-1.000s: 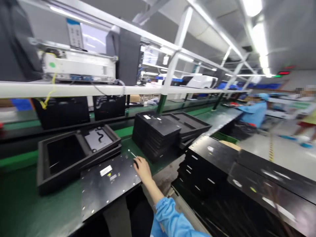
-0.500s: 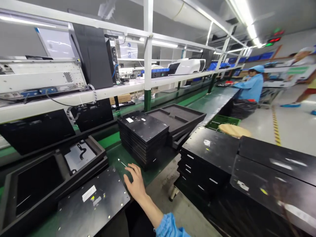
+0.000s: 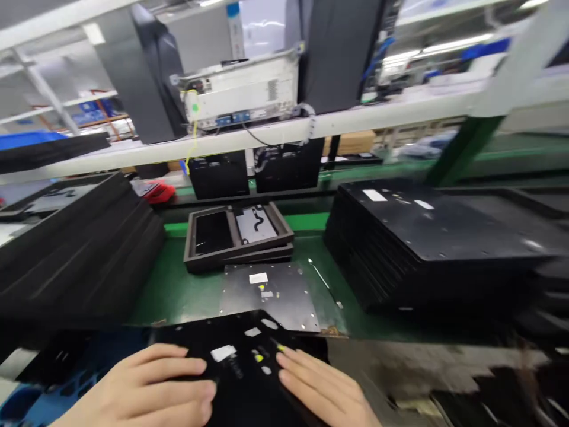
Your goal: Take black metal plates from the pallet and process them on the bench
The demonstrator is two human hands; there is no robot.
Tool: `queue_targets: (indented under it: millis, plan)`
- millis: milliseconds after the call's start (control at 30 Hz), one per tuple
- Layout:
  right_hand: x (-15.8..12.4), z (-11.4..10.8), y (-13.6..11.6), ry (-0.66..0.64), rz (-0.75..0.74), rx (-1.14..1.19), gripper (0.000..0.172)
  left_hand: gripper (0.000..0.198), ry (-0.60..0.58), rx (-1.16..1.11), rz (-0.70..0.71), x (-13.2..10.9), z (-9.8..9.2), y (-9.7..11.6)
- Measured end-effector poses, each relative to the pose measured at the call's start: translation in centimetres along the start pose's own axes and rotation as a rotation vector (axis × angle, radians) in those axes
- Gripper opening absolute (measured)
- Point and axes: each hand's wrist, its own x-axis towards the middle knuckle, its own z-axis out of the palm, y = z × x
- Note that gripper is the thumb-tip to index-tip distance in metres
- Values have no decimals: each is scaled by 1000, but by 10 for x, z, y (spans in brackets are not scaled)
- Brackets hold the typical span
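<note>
Both my hands are low in the view on a black metal plate [image 3: 242, 350] with white and yellow stickers, held near the front edge of the green belt. My left hand [image 3: 146, 388] curls over the plate's left part, thumb on top. My right hand [image 3: 322, 388] lies with fingers spread on its right part. Just beyond it a second black plate [image 3: 269, 293] with a white label lies flat on the belt. Behind that sits a black foam tray [image 3: 237, 237] with two recesses.
A tall stack of black plates [image 3: 427, 243] stands at the right. Stacked black foam sheets [image 3: 75, 255] rise at the left. A white shelf rail [image 3: 267, 136] carries a white device [image 3: 242, 92] and dark monitors. A thin tool [image 3: 320, 274] lies on the green belt [image 3: 173, 290].
My view swung left from the aisle back to the bench. My right hand left the plate on the belt; both hands now hold another plate close to me.
</note>
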Motion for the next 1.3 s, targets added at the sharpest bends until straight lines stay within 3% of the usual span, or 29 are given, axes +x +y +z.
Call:
queue_targets:
  millis: [67, 100, 233, 300, 367, 433, 533, 600, 700, 767, 833, 900, 967, 1033, 1167, 1300]
  plan:
    - [-9, -15, 13, 50, -55, -128, 54, 48, -136, 32, -10, 7, 2, 5]
    - [-13, -19, 17, 54, -69, -175, 54, 49, -132, 32, -4, 12, 11, 1]
    - [-15, -20, 32, 30, -46, -326, 68, 44, 178, 44, -45, 25, 85, -42]
    - [-11, -8, 41, 22, 8, -390, 76, 41, 291, 66, -104, 23, 125, -70]
    - [-8, 12, 51, 38, 47, -449, 79, 43, 322, 62, -188, 16, 155, -95]
    - [-5, 35, 61, 56, 60, -488, 80, 46, 272, 25, -326, 6, 173, -113]
    - [4, 61, 68, 45, 103, -443, 76, 53, 205, -59, -563, -13, 181, -125]
    - [14, 64, 67, 22, 153, -326, 68, 55, 221, -116, -663, -24, 182, -125]
    - [23, 50, 67, 6, 212, -172, 60, 41, 260, -261, -793, -29, 192, -117]
    - [17, 38, 76, 88, 301, -151, 45, 42, 320, -454, -928, -26, 211, -111]
    - [-1, 32, 97, 205, 506, -169, 31, 56, 427, -701, -1097, -19, 238, -107]
    - [-23, 35, 126, 240, 753, -221, 37, 67, 557, -905, -1243, -11, 265, -105]
    - [-44, 44, 155, 181, 923, -322, 53, 70, 636, -1028, -1307, -4, 283, -104]
    - [-56, 56, 176, 133, 993, -428, 58, 69, 673, -1090, -1300, 0, 289, -103]
    - [-57, 74, 187, 137, 1045, -495, 41, 69, 672, -1107, -1295, 1, 282, -95]
    - [-50, 65, 185, 133, 1092, -430, 37, 71, 625, -1033, -1332, 4, 282, -74]
